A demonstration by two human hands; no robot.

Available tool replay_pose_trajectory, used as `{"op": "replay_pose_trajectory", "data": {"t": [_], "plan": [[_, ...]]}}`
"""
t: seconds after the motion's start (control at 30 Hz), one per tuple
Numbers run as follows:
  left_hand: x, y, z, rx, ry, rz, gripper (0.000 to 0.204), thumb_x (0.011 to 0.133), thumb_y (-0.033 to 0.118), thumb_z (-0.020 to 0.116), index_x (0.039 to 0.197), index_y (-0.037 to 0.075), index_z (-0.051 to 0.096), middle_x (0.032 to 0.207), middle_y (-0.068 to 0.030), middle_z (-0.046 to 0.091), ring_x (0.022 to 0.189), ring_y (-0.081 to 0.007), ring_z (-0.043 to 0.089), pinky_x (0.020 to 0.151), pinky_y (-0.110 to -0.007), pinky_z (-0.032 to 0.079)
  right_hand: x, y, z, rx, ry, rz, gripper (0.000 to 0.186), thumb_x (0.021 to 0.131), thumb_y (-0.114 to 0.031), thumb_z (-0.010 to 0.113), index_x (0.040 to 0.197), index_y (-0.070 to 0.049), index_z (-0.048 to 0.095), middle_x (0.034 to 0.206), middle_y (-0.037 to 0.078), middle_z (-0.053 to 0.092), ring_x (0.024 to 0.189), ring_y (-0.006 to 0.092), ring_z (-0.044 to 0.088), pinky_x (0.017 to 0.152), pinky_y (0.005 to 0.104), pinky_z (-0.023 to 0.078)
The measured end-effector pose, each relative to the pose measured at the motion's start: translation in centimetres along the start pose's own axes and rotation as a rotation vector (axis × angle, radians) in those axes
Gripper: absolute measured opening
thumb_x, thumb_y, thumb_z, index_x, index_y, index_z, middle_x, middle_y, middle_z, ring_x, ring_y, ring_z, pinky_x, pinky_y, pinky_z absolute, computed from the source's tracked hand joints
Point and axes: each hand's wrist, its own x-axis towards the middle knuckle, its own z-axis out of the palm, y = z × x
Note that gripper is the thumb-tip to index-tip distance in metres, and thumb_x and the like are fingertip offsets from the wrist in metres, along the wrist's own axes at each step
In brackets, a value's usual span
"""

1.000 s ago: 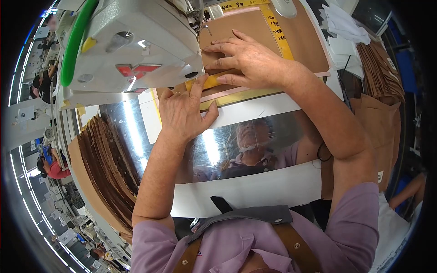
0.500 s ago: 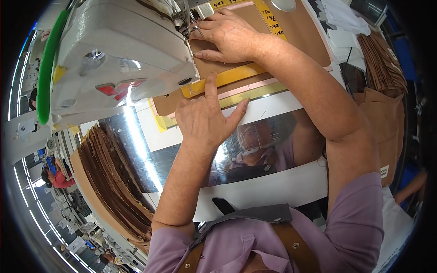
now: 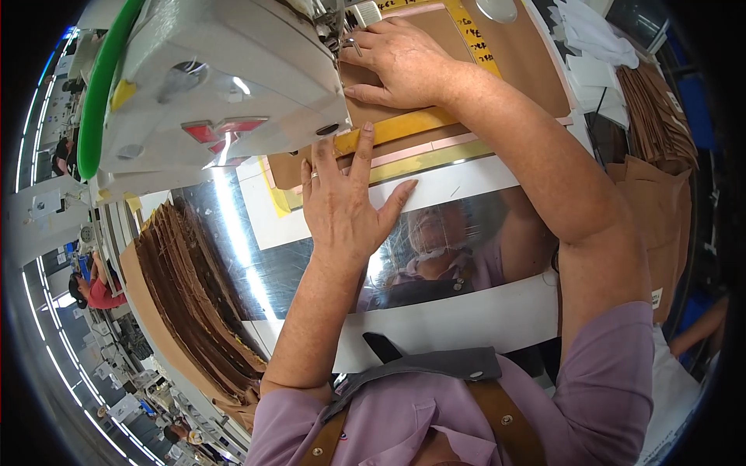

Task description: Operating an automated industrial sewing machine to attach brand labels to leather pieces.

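Note:
My right hand (image 3: 404, 70) lies flat, fingers stretched forward, on a brown panel (image 3: 528, 74) inside a yellow template frame (image 3: 420, 122). Its fingertips are close to the needle area of a white sewing machine (image 3: 225, 93), whose head hides part of the work. My left hand (image 3: 342, 206) is spread, palm down, with its index fingertip on the frame's near bar beside the machine head. The left thumb points out to the right over a white sheet (image 3: 466, 172). Neither hand grips anything. A pink strip and a yellow-green strip (image 3: 443, 159) run along the panel's near edge.
Shiny metal plate (image 3: 322, 272) covers the table before me, mirroring my upper body. At left stands a stack of brown pieces (image 3: 183, 287). To the right are more brown pieces (image 3: 653, 116), a brown sheet (image 3: 649, 202) and white cloth (image 3: 587, 35). Another person's arm (image 3: 703, 326) shows far right.
The view has shifted slightly, so the machine sits further right. My left hand has drawn back a little toward me, and more of its fingers show. My right hand stays on the panel.

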Motion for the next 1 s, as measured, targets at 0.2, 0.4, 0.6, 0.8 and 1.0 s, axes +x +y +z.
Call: {"op": "replay_pose_trajectory", "data": {"t": [0.2,0.4,0.6,0.8,1.0], "plan": [[0.8,1.7,-0.4,0.064,-0.034,-0.129,0.087,0.085,0.07,0.071,0.151,0.014,0.057,0.138,-0.0286,0.047,0.131,-0.0449,0.052,0.11,-0.056,0.044,0.0,0.1,-0.4,0.034,-0.021,-0.014,0.054,0.093,-0.051,0.068,0.126,-0.008,0.071,0.127,0.016,0.068,0.127,0.0349,0.059,0.112,0.0502,0.042],[1.2,2.6,0.1,0.025,0.017,-0.232,0.094,0.077,0.075,0.076,0.145,0.013,0.06,0.139,-0.028,0.046,0.133,-0.0467,0.049,0.111,-0.069,0.036,0.7,-0.2,-1.1,-0.063,-0.181,0.066,0.065,0.093,-0.058,0.066,0.14,-0.014,0.067,0.144,0.006,0.062,0.138,0.0292,0.052,0.121,0.0483,0.035],[0.6,2.4,0.8,0.04,0.005,-0.23,0.096,0.076,0.074,0.078,0.147,0.013,0.057,0.144,-0.0287,0.043,0.141,-0.0472,0.041,0.114,-0.074,0.03,0.7,-0.3,-1.4,-0.04,-0.213,0.08,0.065,0.093,-0.06,0.065,0.141,-0.014,0.066,0.148,0.005,0.061,0.139,0.0286,0.05,0.122,0.0476,0.034],[0.9,2.9,0.3,0.02,-0.048,-0.272,0.096,0.078,0.072,0.078,0.151,0.015,0.053,0.149,-0.0294,0.038,0.145,-0.0476,0.037,0.116,-0.074,0.026,0.0,0.2,0.1,0.015,-0.001,0.012,0.054,0.093,-0.052,0.066,0.124,-0.008,0.07,0.125,0.015,0.067,0.126,0.0339,0.058,0.112,0.0508,0.039],[0.8,2.8,0.7,0.014,-0.015,-0.285,0.095,0.078,0.071,0.078,0.153,0.019,0.051,0.149,-0.0306,0.034,0.143,-0.0476,0.038,0.118,-0.074,0.023,0.2,0.1,-0.1,0.003,-0.015,0.024,0.055,0.094,-0.053,0.065,0.126,-0.009,0.069,0.127,0.015,0.066,0.125,0.0336,0.059,0.114,0.0504,0.038]]}}
